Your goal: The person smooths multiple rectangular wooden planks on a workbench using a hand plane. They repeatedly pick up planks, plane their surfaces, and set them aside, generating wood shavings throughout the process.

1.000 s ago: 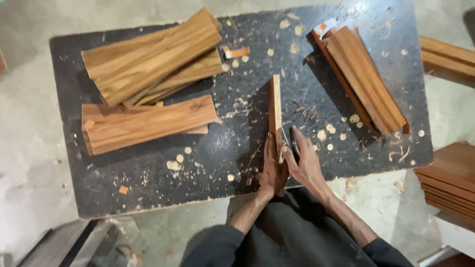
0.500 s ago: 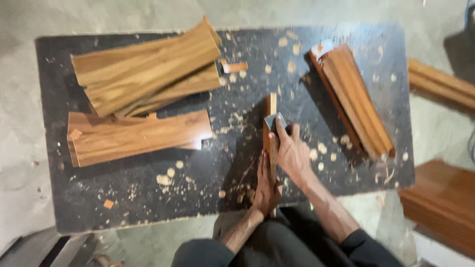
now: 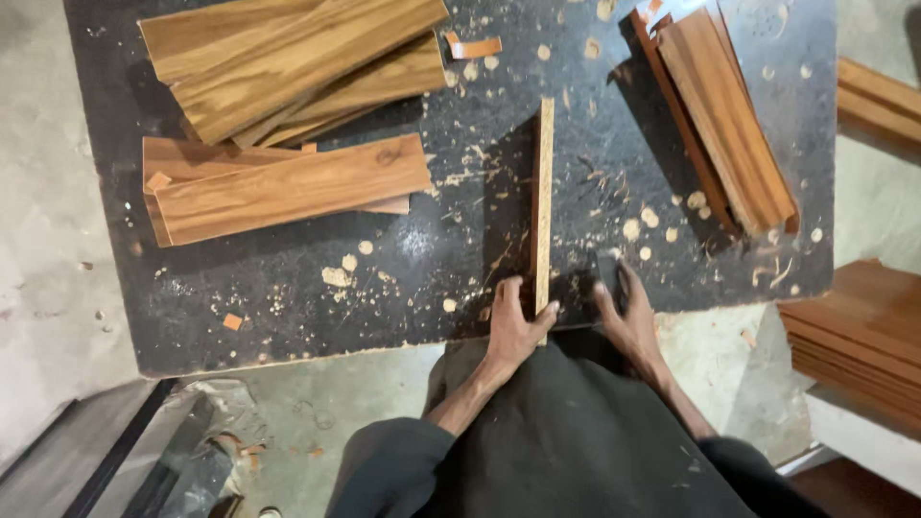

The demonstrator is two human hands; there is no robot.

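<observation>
The dark surface (image 3: 288, 297) is carrying all items and is lying scattered with wood chips and sawdust. Positions below are being given relative to the narrow wooden strip (image 3: 544, 192), which is standing on edge near the middle of the surface and running from the near edge away from the person.

Well to the left of the strip, a loose pile of wide wooden boards (image 3: 288, 58) is lying at the far side. Nearer the person, also left of the strip, two stacked boards (image 3: 288, 187) are lying flat. To the right of the strip, a tight stack of boards (image 3: 729, 115) is lying at an angle. Further right, off the surface, more stacked boards (image 3: 863, 336) are sitting lower down.

The left hand (image 3: 513, 326) is clenching the near end of the strip, thumb on its right face and fingers on its left. The right hand (image 3: 628, 312) is lying just right of the strip's near end, closed over a small dark block (image 3: 606, 269) that is resting on the surface. A small orange offcut (image 3: 477, 46) is lying beyond the strip, to its left.
</observation>
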